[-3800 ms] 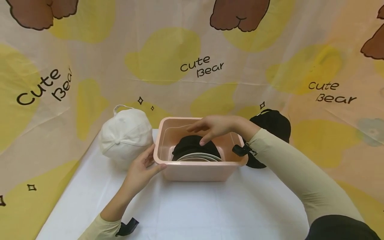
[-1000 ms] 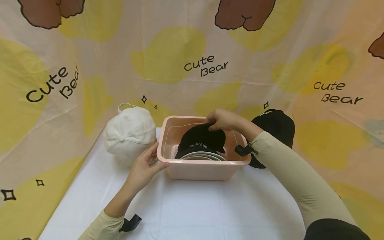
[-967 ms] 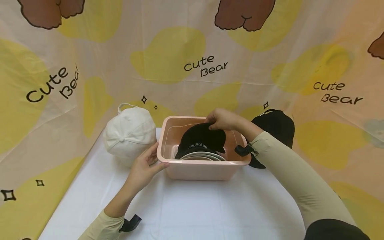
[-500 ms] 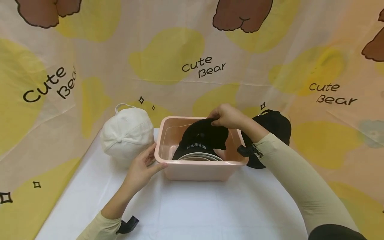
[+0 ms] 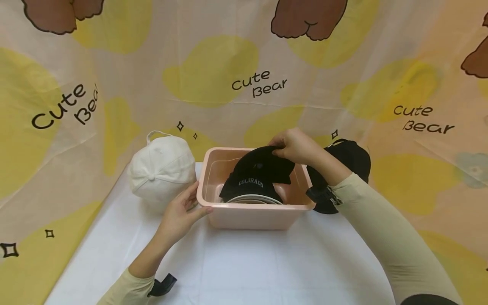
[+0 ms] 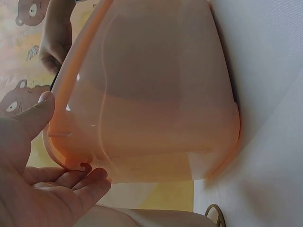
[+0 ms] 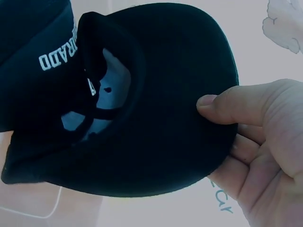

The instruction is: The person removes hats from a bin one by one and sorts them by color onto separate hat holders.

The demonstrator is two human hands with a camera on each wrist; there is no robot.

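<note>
My right hand (image 5: pixel 295 146) pinches the brim of a black cap (image 7: pixel 165 109), thumb on one face and fingers behind it. The cap leans up inside a pink plastic tub (image 5: pixel 248 218), and its brim rises to the back rim. White COLORADO lettering shows on the black fabric below, partly covered in the right wrist view. Curved pale brims (image 5: pixel 253 198) stand in front of it in the tub. My left hand (image 5: pixel 179 216) holds the tub's near left corner, with the thumb over the rim and the fingers against the side in the left wrist view.
A white cap (image 5: pixel 162 169) sits left of the tub, close to my left hand. Another black cap (image 5: pixel 348 163) stands to the right, partly behind my right forearm. White cloth (image 5: pixel 244 267) covers the table, and a patterned curtain (image 5: pixel 213 67) hangs behind.
My right hand, spread over the tub earlier, took hold of the black cap's brim and has drawn it up and to the right. COLORADO has come into fuller view. The left hand stays put.
</note>
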